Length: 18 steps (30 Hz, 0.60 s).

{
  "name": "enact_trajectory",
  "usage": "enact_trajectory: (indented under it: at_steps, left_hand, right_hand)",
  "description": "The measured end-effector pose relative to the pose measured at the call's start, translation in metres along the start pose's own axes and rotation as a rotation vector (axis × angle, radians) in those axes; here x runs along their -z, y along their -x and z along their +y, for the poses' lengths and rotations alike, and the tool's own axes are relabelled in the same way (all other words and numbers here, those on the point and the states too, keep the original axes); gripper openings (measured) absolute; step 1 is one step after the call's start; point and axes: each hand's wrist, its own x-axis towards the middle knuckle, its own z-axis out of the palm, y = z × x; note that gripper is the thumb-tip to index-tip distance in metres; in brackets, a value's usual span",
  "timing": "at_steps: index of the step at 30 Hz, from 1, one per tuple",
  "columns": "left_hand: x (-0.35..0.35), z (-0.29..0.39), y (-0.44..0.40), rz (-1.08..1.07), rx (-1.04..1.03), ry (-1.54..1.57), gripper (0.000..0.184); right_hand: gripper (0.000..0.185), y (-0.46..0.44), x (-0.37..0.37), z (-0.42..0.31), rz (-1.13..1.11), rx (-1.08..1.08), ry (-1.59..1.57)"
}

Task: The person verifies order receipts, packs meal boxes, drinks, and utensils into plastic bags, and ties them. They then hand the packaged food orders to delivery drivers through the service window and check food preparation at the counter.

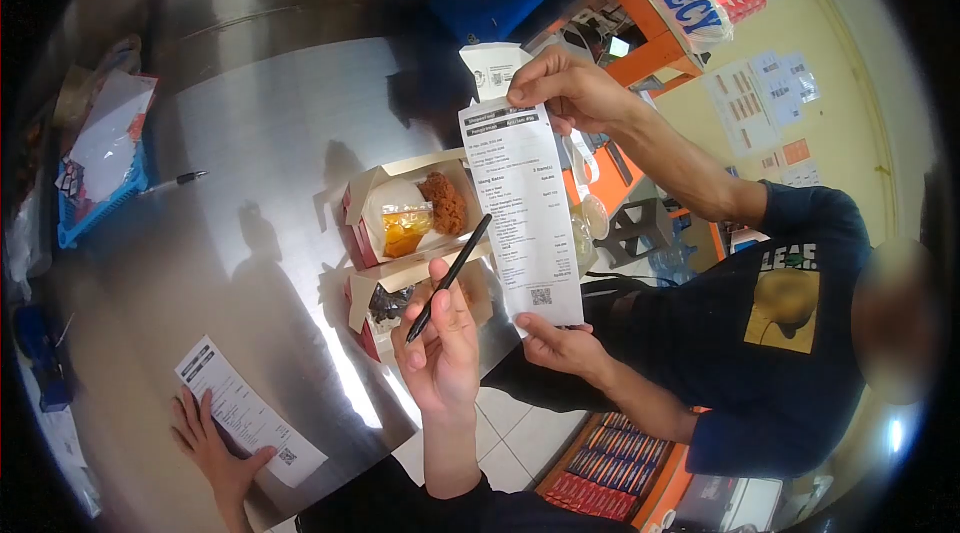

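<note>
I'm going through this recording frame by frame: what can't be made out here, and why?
All in the head view:
- Raised receipt: most small print is too small.
- Nearer food box: its contents are partly hidden behind the right hand.
- Receipt on the table, the flat receipt: partly covered by the left hand; fine lines too small.
- Left forearm: cut off by the bottom edge.

The left hand (222, 458) rests on a receipt (252, 415); the right hand (445, 353) holds a pen (464, 256).

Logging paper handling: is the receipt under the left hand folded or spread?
Spread: the receipt lies flat on the table, its printed face visible from black header bars to QR code.
</note>
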Motion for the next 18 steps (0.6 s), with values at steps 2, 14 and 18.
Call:
enact_trajectory:
  at_steps: [2, 14, 18]
  left_hand:
    - [-0.0020, -0.0024, -0.0005, -0.007, -0.003, -0.023, 0.116]
    - [-0.0005, -0.0016, -0.0003, -0.014, -0.002, -0.014, 0.115]
    - [-0.0006, -0.0010, 0.0000, -0.007, -0.011, -0.023, 0.114]
  right_hand:
    - [0.028, 0.0013, -0.0014, 0.0005, -0.004, 0.001, 0.007]
    - [0.027, 0.0089, -0.0024, 0.0028, -0.046, 0.062, 0.072]
    - [0.026, 0.0084, -0.0016, 0.0025, -0.039, 0.084, 0.068]
